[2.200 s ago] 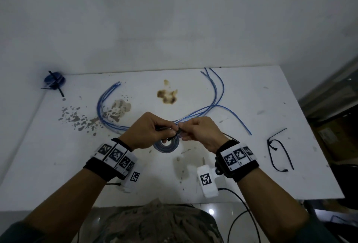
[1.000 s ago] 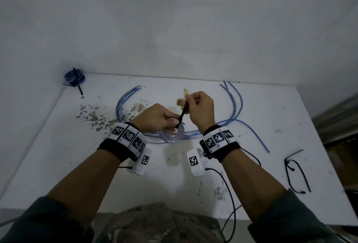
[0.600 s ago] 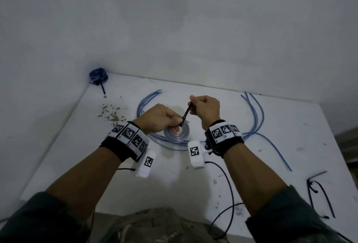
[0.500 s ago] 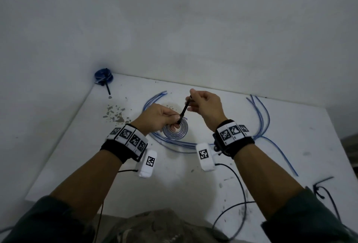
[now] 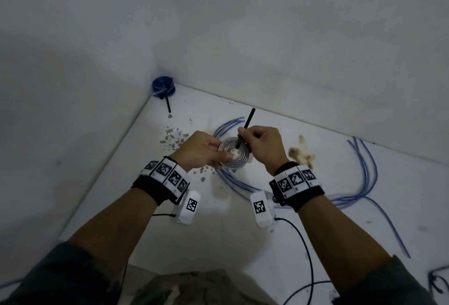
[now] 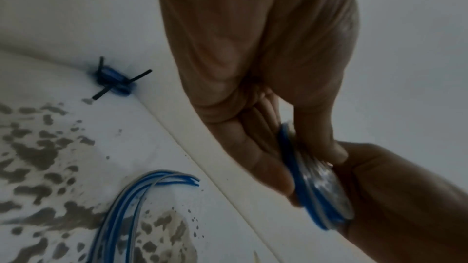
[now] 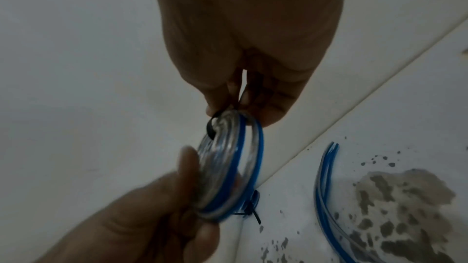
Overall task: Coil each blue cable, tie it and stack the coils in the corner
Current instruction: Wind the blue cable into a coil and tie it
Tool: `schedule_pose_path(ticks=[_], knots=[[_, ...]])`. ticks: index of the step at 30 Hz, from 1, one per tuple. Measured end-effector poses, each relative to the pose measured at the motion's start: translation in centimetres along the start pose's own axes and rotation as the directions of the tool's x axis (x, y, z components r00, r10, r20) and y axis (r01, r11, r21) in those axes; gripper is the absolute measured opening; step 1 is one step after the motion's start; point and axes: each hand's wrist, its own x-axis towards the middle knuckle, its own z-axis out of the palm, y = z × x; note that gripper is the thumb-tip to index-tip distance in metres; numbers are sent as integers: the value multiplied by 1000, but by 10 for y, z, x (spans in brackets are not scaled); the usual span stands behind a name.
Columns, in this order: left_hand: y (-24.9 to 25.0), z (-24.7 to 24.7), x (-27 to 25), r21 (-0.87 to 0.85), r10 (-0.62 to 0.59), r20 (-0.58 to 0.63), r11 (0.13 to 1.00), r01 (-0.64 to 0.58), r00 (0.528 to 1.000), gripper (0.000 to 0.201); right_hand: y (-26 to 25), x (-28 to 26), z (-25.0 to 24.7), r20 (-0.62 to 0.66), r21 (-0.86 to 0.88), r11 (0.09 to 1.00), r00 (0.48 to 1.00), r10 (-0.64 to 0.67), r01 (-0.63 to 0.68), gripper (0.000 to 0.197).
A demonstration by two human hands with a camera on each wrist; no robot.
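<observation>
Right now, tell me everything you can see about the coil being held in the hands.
The coil is a flat spiral of blue cable, glossy enough to look silvery under glare. It is held above the table, the left hand gripping its edge. A black tie runs through its centre, pinched by the right hand.

Dim white walls (image 5: 218, 25) corner a stained white table (image 5: 218, 231).

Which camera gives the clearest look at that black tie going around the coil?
The right wrist view: the black tie loops over the coil edge, close up. The head view shows only its tail sticking up from the right hand. In the left wrist view, the tie is hidden.
</observation>
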Motion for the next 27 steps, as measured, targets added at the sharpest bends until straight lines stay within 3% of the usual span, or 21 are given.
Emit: schedule_pose_path(ticks=[3,6,9,12,17,27], knots=[[-9,-13,5,17,-13,-46,1000,14,999,14,0,5,21,-27,-16,1000,1000,2,-3,29],[-15,-33,14,8,35,-37,999,-35,999,23,-2,10,33,-37,46,998,998,-50,52,25],[-16,-44,23,-78,127,-53,988,-131,991,32,-6,18,41,49,69,994,995,-87,83,18],[-11,-40,34,-159,164,-172,968,-192,971,25,-10,26,55,123,86,994,989,-77,67,20],[-15,-51,50,-145,86,-244,982,-124,966,24,-4,43,77,14,74,997,999,-31,30,19],[-23,-83,48,-157,44,-360,982,-108,932,19,-10,74,126,33,-12,999,998,50,-50,26]])
